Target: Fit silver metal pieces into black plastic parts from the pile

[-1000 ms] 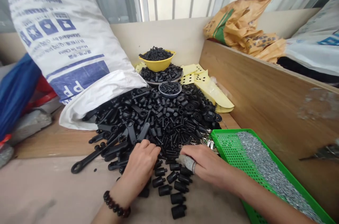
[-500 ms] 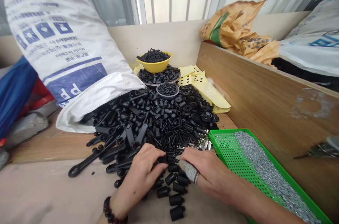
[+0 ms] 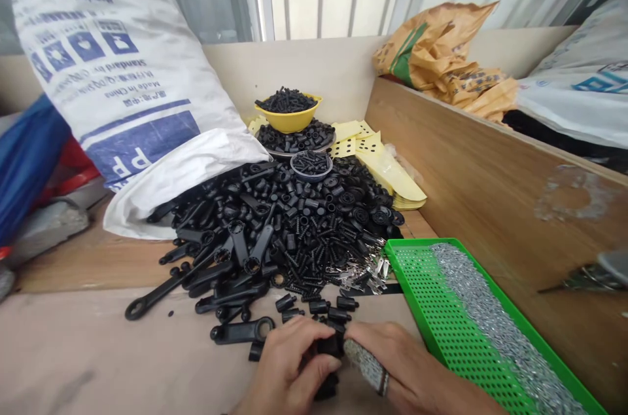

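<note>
My left hand [image 3: 289,369] and my right hand [image 3: 402,369] meet at the bottom edge of the view, fingers closed around small black plastic cylinders [image 3: 328,346] held between them. My right index finger wears a grey woven finger cot [image 3: 366,362]. Just beyond my fingers lies a big heap of black plastic parts [image 3: 294,225]: caps, screws, long arms with ring ends [image 3: 157,294]. A few loose black cylinders [image 3: 318,305] sit on the tabletop close to my hands.
A green perforated tray [image 3: 417,271] with small silver metal pieces stands at right. A white woven sack [image 3: 122,88] spills parts at left. A yellow bowl [image 3: 289,119], yellow sheets [image 3: 387,169] and a wooden partition [image 3: 490,173] lie behind.
Both hands have pulled back from the heap toward me and come together, carrying black cylinders with them. The row of cylinders near my hands is now mostly gone from the tabletop.
</note>
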Tool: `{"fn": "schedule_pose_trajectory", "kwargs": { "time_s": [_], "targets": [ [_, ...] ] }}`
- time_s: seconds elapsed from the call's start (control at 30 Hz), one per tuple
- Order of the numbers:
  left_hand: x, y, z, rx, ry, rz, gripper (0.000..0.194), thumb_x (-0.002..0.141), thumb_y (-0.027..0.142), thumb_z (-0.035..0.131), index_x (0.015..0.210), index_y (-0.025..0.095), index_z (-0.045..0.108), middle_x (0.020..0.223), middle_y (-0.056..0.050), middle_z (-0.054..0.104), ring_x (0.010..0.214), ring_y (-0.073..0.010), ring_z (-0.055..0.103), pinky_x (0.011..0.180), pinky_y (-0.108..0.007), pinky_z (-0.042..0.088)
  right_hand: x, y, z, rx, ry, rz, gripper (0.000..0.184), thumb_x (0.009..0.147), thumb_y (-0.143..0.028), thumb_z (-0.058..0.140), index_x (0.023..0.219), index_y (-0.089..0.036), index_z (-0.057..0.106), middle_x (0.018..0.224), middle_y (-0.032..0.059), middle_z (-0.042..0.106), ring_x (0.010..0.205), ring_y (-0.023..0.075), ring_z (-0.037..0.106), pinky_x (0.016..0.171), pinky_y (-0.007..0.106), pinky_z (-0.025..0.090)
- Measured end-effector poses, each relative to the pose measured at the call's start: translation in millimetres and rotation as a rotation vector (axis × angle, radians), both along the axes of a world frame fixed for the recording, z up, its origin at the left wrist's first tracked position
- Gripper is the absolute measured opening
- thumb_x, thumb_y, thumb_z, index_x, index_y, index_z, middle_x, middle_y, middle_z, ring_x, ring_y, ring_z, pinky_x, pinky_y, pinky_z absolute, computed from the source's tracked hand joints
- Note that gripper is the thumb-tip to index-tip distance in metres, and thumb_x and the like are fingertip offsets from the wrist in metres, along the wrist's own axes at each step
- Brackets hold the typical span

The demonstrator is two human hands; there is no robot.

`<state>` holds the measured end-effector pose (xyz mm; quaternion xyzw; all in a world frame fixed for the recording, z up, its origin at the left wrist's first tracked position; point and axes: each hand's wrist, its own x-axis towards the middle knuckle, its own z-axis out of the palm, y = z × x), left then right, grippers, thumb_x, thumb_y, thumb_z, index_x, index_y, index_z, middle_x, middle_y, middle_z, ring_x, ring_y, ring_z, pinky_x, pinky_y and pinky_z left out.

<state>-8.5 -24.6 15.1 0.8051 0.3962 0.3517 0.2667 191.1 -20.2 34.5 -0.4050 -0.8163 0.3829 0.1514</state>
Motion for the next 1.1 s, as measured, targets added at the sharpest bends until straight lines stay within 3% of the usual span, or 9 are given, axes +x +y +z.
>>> {"fn": "schedule_pose_trajectory", "kwargs": {
  "time_s": [0.1,0.2,0.33,0.47,0.63,0.8,0.97,1.03,1.1],
  "targets": [
    [1.0,-2.1,-5.8,0.192,-0.004,-0.048,0.013,0.090,0.017,0.050,0.101,0.018,0.057,0.077,-0.005,0.066,0.067,-0.0177,0.058,0.061,-0.025,0.048,-5.1,-3.9,-6.5,-0.059,0.067,-0.019,0.019,0.079,-0.019,0.034,0.082,-0.021,0.053,0.077,0.0068,0.063,0.071,0.0218,0.058,0.066,0.029,0.044],
    [2.4,-2.8,-5.7,0.267,0.004,-0.070,0.015,0.089,0.011,0.050,0.101,0.015,0.057,0.080,-0.008,0.066,0.069,-0.0182,0.057,0.064,-0.027,0.049,-8.4,-7.3,-5.9,-0.184,0.171,-0.100,0.017,0.081,-0.026,0.032,0.070,-0.022,0.045,0.065,0.0021,0.054,0.063,0.0186,0.051,0.058,0.026,0.041],
    [3.9,-3.5,-0.4,0.079,-0.081,-0.064,0.010,0.090,0.020,0.053,0.094,0.017,0.061,0.077,-0.006,0.066,0.068,-0.0168,0.059,0.061,-0.024,0.049,-6.4,-10.4,-2.7,-0.235,0.213,-0.099,0.019,0.083,-0.028,0.032,0.068,-0.022,0.041,0.063,-0.0002,0.048,0.061,0.0166,0.048,0.055,0.024,0.037],
    [5.1,-4.0,3.5,-0.160,-0.087,0.005,0.017,0.087,0.031,0.057,0.086,0.018,0.068,0.070,-0.002,0.067,0.062,-0.0148,0.061,0.056,-0.022,0.046,-1.9,-11.5,-10.3,-0.028,0.062,0.005,0.016,0.081,-0.021,0.032,0.075,-0.020,0.046,0.069,0.0041,0.055,0.059,0.0179,0.050,0.057,0.027,0.036],
    [6.3,-5.6,4.3,-0.186,-0.055,0.028,0.019,0.087,0.032,0.057,0.084,0.018,0.069,0.067,-0.001,0.068,0.060,-0.0153,0.061,0.056,-0.023,0.045,-0.7,-14.0,-15.7,0.106,-0.086,0.047,0.019,0.069,-0.011,0.037,0.082,-0.017,0.050,0.076,0.0090,0.059,0.066,0.0216,0.053,0.060,0.030,0.038],
    [6.2,-4.6,3.8,0.055,-0.052,-0.058,0.011,0.091,0.022,0.050,0.092,0.017,0.061,0.075,-0.004,0.067,0.068,-0.0168,0.060,0.061,-0.025,0.048,-4.2,-15.1,-4.9,-0.137,0.123,-0.110,0.016,0.080,-0.019,0.034,0.072,-0.022,0.048,0.068,0.0027,0.054,0.065,0.0184,0.052,0.062,0.027,0.042],
    [4.3,-1.7,3.3,0.211,0.045,-0.127,0.012,0.093,0.017,0.045,0.095,0.017,0.056,0.078,-0.006,0.065,0.068,-0.0173,0.054,0.064,-0.027,0.047,-5.5,-15.0,-13.7,-0.506,0.340,-0.217,0.016,0.079,-0.030,0.038,0.069,-0.021,0.047,0.066,-0.0002,0.043,0.061,0.0159,0.046,0.049,0.021,0.041],
    [3.4,-1.2,2.8,0.214,0.052,-0.139,0.011,0.093,0.017,0.045,0.097,0.016,0.055,0.079,-0.006,0.064,0.070,-0.0175,0.054,0.065,-0.028,0.047,-6.2,-14.8,-15.8,-0.513,0.343,-0.211,0.018,0.080,-0.032,0.037,0.069,-0.021,0.047,0.065,-0.0004,0.042,0.060,0.0159,0.045,0.050,0.022,0.040],
    [3.1,-1.0,2.3,0.172,0.036,-0.129,0.010,0.093,0.016,0.046,0.098,0.017,0.055,0.080,-0.006,0.065,0.071,-0.0174,0.056,0.065,-0.027,0.047,-6.9,-14.7,-14.1,-0.364,0.294,-0.186,0.020,0.082,-0.033,0.036,0.069,-0.022,0.047,0.064,0.0003,0.045,0.062,0.0171,0.046,0.057,0.025,0.042]
  ]
}}
